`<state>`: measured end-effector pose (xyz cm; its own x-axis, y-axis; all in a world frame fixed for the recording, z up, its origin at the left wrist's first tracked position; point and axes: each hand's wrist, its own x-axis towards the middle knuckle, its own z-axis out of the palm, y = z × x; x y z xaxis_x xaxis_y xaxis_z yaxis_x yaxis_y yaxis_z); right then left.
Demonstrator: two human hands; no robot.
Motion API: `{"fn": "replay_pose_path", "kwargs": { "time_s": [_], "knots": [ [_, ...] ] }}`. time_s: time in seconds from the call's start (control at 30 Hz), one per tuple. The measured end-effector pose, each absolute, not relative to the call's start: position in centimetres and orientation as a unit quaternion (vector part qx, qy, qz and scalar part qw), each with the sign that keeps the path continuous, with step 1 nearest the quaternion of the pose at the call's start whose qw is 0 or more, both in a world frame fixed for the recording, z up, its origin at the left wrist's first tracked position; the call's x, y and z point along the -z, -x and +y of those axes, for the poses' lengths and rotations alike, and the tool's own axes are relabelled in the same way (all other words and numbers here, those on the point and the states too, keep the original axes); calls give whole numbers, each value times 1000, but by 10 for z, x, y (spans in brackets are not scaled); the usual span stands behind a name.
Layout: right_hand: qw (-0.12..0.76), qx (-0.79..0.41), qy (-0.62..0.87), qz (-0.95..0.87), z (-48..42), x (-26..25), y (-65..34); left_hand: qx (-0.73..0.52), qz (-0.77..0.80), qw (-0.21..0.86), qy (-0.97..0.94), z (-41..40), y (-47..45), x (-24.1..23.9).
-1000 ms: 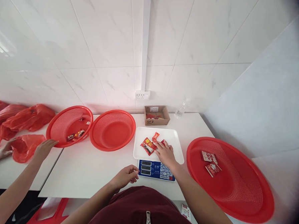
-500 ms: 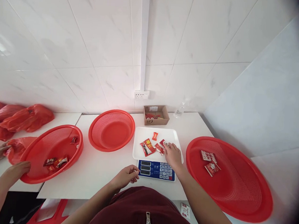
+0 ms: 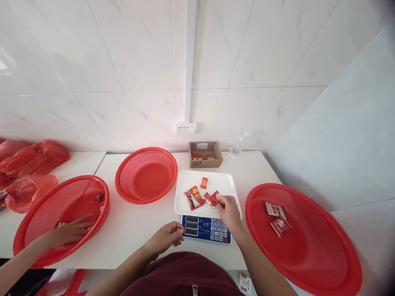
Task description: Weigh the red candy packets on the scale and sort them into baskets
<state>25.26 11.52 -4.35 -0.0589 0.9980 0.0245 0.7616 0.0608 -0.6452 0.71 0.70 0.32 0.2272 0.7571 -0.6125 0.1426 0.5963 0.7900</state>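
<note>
A white weighing tray [image 3: 183, 207] sits on a blue digital scale [image 3: 205, 229]. On it lie a red packet with yellow print [image 3: 195, 198], a small orange-red wrapped candy [image 3: 204, 183] and two small red-and-white packets [image 3: 210, 199] that overlap. At the tray's right side, my right hand [image 3: 230, 213] has its fingers closed on the edge of the right-hand small packet. My left hand [image 3: 166, 239] rests at the scale's left front corner, fingers curled together, with nothing visible in them.
A red basket [image 3: 331, 256] with several packets stands right; another red basket [image 3: 146, 174] stands back left. A co-worker's hand [image 3: 69, 232] reaches into a third basket [image 3: 27, 234]. Behind the tray are a cardboard box [image 3: 205, 161] and a clear bottle [image 3: 237, 148]. Red plastic bags [image 3: 34, 157] lie far left.
My right hand has drawn slightly back toward me, and its fingers have curled in at the small packet. The co-worker's hand has moved from the basket's rim into it. My left hand stays put.
</note>
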Motion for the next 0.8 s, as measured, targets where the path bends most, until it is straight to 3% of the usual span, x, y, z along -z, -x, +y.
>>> {"fn": "replay_pose_path", "kwargs": {
  "time_s": [0.1,0.27,0.4,0.57,0.8],
  "knots": [
    [296,-353,538,-706,92,25,-240,-227,573,676,-403,8,-10,-4],
    [248,-471,383,-755,44,-8,-211,-213,506,681,-484,11,-16,-10],
    [250,-501,380,-736,28,-15,-202,-219,500,688,-480,12,-19,-13],
    [252,-551,480,-634,33,-10,-209,-233,520,674,-470,10,-19,-9],
    [180,-641,443,-600,26,-10,-213,-216,460,703,-498,9,-20,-16]
  ]
}}
